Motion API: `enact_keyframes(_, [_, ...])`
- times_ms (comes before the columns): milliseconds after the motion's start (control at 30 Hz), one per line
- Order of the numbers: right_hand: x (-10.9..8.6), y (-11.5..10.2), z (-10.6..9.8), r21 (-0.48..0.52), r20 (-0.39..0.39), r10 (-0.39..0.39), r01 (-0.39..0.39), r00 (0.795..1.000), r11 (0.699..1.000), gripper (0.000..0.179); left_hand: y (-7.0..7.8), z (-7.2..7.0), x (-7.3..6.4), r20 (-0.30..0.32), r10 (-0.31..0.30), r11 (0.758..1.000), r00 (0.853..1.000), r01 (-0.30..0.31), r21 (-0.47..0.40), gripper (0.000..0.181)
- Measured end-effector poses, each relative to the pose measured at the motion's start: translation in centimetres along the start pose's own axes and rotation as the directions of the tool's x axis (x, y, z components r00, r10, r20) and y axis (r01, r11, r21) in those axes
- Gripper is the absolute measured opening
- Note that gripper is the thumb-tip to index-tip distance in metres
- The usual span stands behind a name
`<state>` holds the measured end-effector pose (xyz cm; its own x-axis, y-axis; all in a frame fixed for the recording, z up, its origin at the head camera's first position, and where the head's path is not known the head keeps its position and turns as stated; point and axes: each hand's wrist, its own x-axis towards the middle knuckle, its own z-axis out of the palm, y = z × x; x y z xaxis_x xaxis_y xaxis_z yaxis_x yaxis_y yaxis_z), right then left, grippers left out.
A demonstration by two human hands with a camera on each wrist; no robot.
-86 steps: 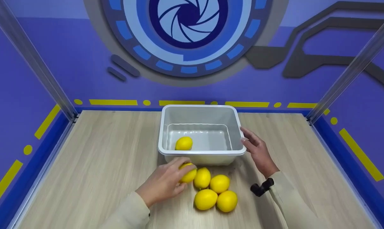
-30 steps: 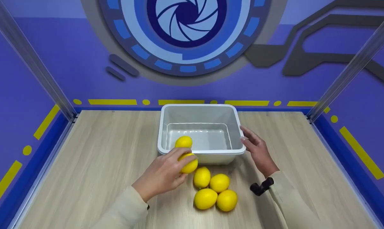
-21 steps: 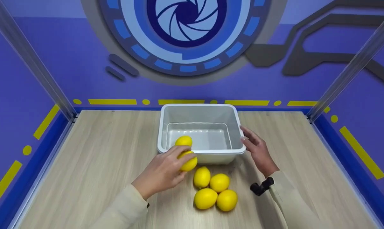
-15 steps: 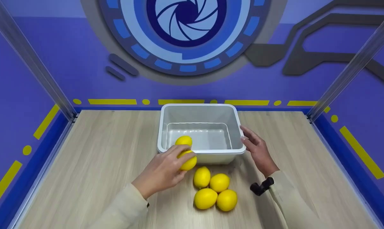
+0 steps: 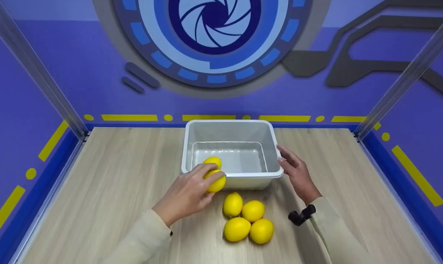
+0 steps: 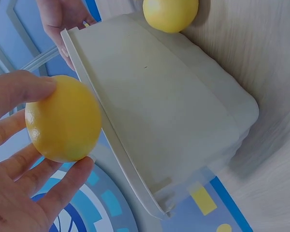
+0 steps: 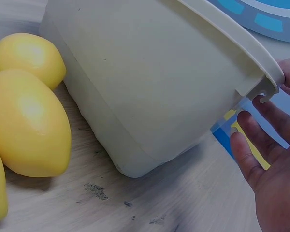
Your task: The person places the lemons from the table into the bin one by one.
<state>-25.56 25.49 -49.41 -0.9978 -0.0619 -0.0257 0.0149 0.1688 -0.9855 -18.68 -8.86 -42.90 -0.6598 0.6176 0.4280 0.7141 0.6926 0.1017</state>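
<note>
My left hand [image 5: 186, 194] grips a yellow lemon [image 5: 216, 182] at the front left of a white plastic tub [image 5: 249, 182]. The left wrist view has this lemon [image 6: 63, 121] between thumb and fingertips, overlapping the tub's rim [image 6: 116, 130]. Inside the tub, behind the hand, lies another lemon [image 5: 213, 160], partly covered by the fingers. At the tub's right side, my right hand [image 5: 298, 176] holds the rim. Its thumb lies at the rim's top and the fingers sit under the edge in the right wrist view, near the tub's corner [image 7: 266, 77].
Several loose lemons [image 5: 237, 229] lie clustered on the wooden table [image 5: 126, 176] in front of the tub. A purple patterned wall [image 5: 221, 95] stands just behind it. Side panels flank the table left and right.
My left hand has lifted the lemon from beside the cluster and moved it up and forward to the tub's front rim. The right hand has stayed at the tub's right side.
</note>
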Motion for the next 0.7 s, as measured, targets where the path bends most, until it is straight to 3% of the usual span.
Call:
enact_keyframes(333, [-0.18, -0.38, 0.1, -0.005, 0.0, 0.012, -0.012, 1.0, 1.0, 0.054, -0.18, 0.33, 0.32, 0.005, -0.008, 1.0, 1.0, 0.007, 0.007, 0.048])
enact_keyframes(567, [-0.07, -0.12, 0.1, -0.012, -0.01, 0.012, -0.012, 1.0, 1.0, 0.055, -0.28, 0.45, 0.51, -0.047, 0.002, 0.999, 0.999, 0.0, 0.038, 0.048])
enact_keyframes(700, [-0.05, -0.15, 0.1, -0.015, -0.011, 0.02, -0.02, 1.0, 1.0, 0.054, -0.34, 0.46, 0.61, -0.045, -0.011, 0.999, 0.999, 0.013, 0.042, 0.048])
